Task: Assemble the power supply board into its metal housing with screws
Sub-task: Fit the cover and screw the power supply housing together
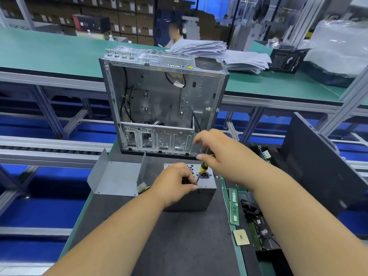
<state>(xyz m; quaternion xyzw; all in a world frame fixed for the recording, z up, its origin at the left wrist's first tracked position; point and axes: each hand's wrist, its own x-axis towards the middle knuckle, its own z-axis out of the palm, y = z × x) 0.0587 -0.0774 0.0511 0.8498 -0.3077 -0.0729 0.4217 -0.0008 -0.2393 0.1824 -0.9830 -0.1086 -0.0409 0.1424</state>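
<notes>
- The power supply housing (199, 193), a stiff metal box that likely feels heavy, sits on the dark mat (179, 236).
- The left hand (175, 184) grips its top edge.
- The right hand (217, 154) clamps a yellow-handled screwdriver (203, 168), tip at the top face.
- An open computer case (163, 100) stands behind; a bent metal cover (113, 176) lies left and RAM sticks (234, 206) right.

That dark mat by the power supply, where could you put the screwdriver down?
The dark mat lies bare between the forearms, in front of the power supply box. It's crowded beside the right hand, where the memory stick and processor chip lie, and on the other side, where the bent metal cover sits.
</notes>
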